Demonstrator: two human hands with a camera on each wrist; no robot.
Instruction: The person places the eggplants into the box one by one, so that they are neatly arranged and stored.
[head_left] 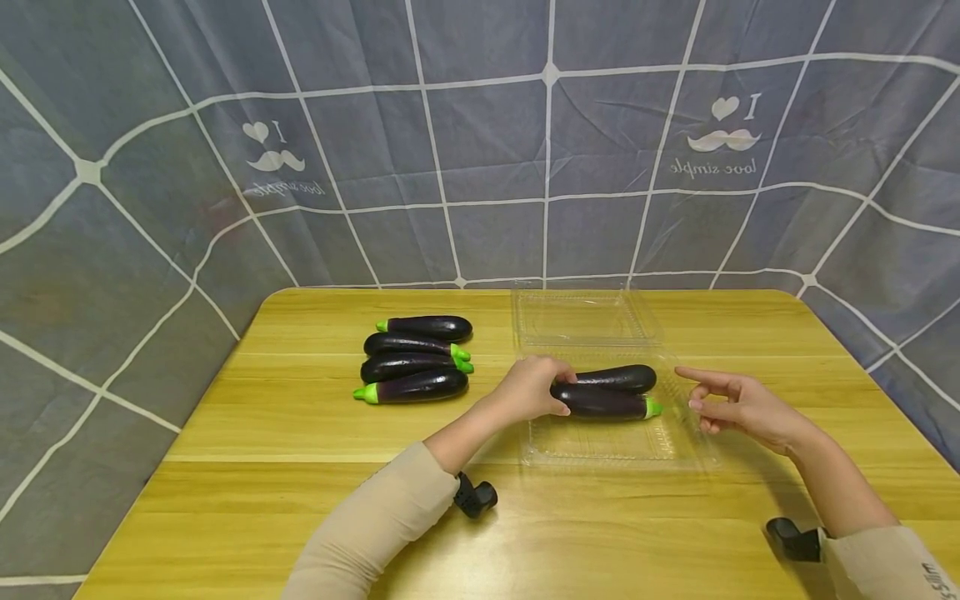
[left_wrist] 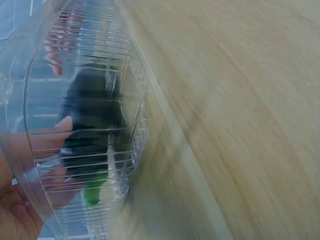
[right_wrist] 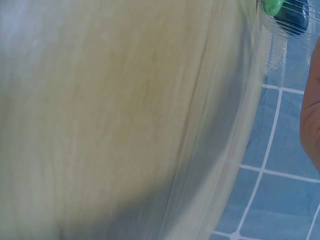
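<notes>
Two dark purple eggplants lie side by side in a clear plastic clamshell box (head_left: 592,446) with its lid (head_left: 573,317) folded back. The front eggplant (head_left: 603,404) has its green stem pointing right; behind it lies the rear eggplant (head_left: 618,380). My left hand (head_left: 531,387) holds the front one by its left end, thumb on the near side. Through the ribbed wall in the left wrist view, the left-hand fingers (left_wrist: 62,125) show against dark eggplant skin. Just beyond the box's right edge is my right hand (head_left: 742,408), index finger extended, other fingers loosely bent, nothing in it.
Several more eggplants (head_left: 412,385) lie in a stacked row on the wooden table (head_left: 300,483), left of the box. A grey curtain (head_left: 495,150) with white lines hangs behind the table. Black wrist cameras (head_left: 476,496) sit at both sleeves.
</notes>
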